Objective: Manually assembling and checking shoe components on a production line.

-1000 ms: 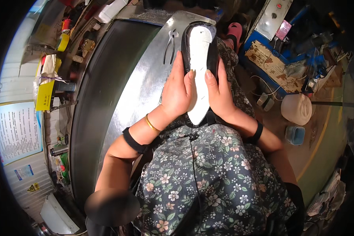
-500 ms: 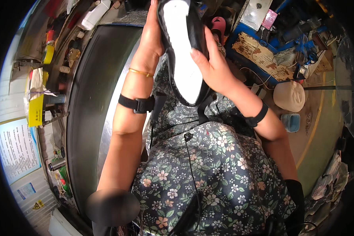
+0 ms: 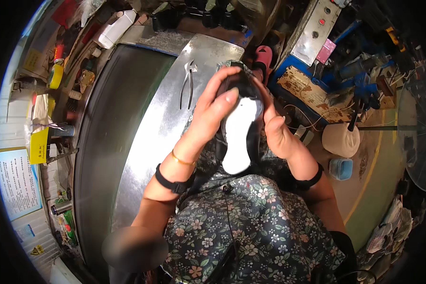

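A black shoe upper point(image 3: 258, 137) with a white insole board point(image 3: 237, 137) facing up sits above my apron, toe end away from me. My left hand point(image 3: 208, 116) wraps its far left side, the thumb lying over the black edge by the top of the white board. Along the other side my right hand point(image 3: 280, 135) presses with its fingers, its thumb bent and off the board. Fingertips behind the shoe are partly hidden. Beyond my left wrist, a pair of pincers point(image 3: 190, 87) lies on the metal tabletop point(image 3: 149, 137).
A dark conveyor belt point(image 3: 109, 142) runs along the left of the metal top. At the right are a machine with a control panel point(image 3: 312, 35), a beige jug point(image 3: 341, 140) and a small blue tub point(image 3: 341, 169). A pink shoe point(image 3: 263, 57) shows beyond my hands.
The shoe has come down toward my lap, and both hands came with it. My left hand now wraps the toe end; my right thumb has left the white board. The pincers have come into view.
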Demonstrator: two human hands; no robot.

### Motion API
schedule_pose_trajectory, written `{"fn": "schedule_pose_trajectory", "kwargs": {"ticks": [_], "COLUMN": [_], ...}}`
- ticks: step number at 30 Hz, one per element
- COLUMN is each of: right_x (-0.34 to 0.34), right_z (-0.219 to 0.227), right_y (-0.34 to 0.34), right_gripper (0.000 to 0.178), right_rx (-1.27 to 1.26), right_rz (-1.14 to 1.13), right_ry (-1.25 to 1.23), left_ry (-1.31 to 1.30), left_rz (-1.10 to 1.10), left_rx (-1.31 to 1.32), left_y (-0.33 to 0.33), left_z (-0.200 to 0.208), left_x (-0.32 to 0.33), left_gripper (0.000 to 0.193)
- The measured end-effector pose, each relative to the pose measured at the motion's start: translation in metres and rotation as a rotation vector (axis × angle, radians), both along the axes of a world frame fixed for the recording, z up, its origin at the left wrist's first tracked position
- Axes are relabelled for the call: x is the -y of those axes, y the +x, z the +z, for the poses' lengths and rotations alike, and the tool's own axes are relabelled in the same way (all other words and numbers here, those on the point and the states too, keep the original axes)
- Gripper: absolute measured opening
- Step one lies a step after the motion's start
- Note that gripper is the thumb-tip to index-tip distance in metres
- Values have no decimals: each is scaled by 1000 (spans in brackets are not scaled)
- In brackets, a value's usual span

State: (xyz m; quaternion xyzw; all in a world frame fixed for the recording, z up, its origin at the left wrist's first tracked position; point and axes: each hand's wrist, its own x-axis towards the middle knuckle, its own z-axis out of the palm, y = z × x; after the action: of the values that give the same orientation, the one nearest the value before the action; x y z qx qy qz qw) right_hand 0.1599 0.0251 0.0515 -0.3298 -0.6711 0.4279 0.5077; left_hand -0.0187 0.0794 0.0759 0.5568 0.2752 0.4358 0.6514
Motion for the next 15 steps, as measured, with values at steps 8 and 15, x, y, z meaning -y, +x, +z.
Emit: {"fn": "schedule_pose_trajectory", "kwargs": {"ticks": [8,15], "right_x": [-42,-31], "right_z": [22,27], "right_y": [7,6], "right_gripper": [33,22], "right_rx": [-54,101], "right_rz": [55,-151], "right_ry": [88,79], "left_ry": [310,393], "left_rz": [-14,-124], "left_rx": [-225,-197], "left_y": [4,2], "left_z": [-23,-20], "left_x": [-5,-11], "left_gripper": [57,64]}}
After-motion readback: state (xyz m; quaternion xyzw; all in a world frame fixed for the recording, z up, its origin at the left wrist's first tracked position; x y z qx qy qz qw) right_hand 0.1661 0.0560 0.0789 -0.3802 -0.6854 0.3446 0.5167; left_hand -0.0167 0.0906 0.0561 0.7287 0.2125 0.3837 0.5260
